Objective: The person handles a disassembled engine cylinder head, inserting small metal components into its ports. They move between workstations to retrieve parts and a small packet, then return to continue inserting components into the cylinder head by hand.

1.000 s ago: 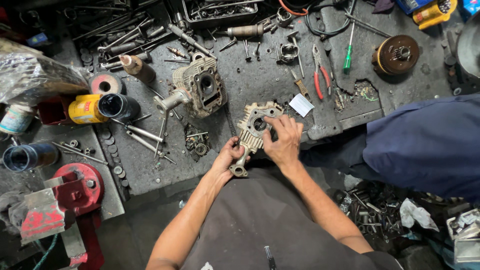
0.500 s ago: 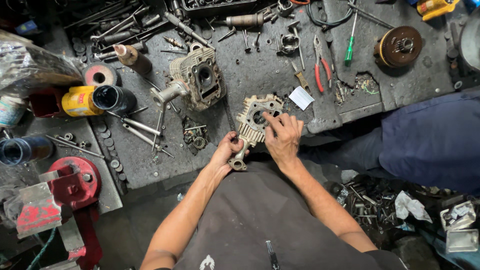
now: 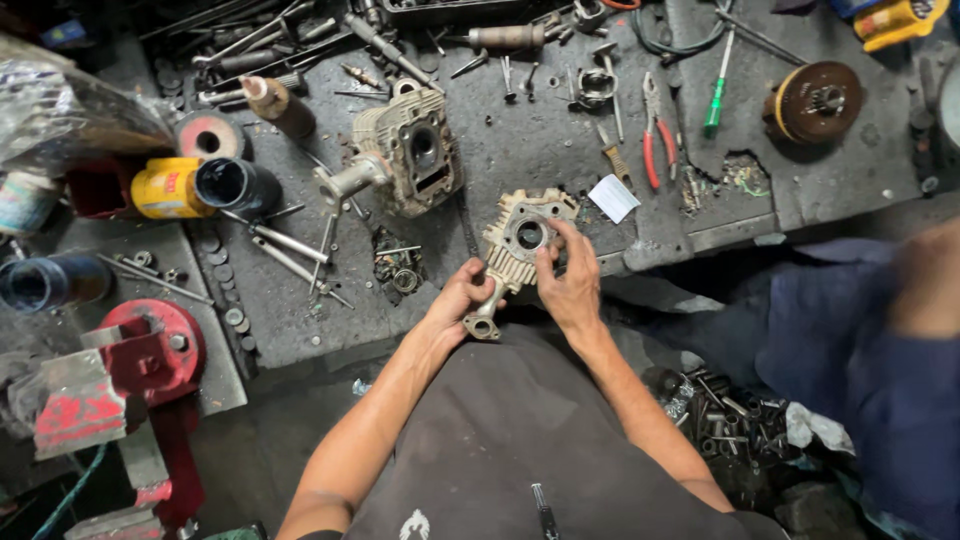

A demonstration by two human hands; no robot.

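Grip: both hands are clamped on the finned metal casting [image 3: 520,250]; the left hand [image 3: 458,305] wraps its lower stub and flange, the right hand [image 3: 570,285] pinches the upper body beside the round bore.
Where it is: held at the near edge of the worktop [image 3: 520,150], its top end over the dark surface, its flange end over the person's lap.
Weight: likely light for its bulk if it is cast alloy, though dense enough to want two hands.
Stiffness: rigid; nothing gives under the fingers.
Surface: grimy and probably oily, so it could slip; the fins offer purchase.
Weak spots: thin fins and the machined face around the bore look most likely to chip or mar.
Best hold: stub and solid body, as now.
Nearby: a bigger engine block [image 3: 405,160] lies farther back, red-handled pliers [image 3: 655,135] to the right.
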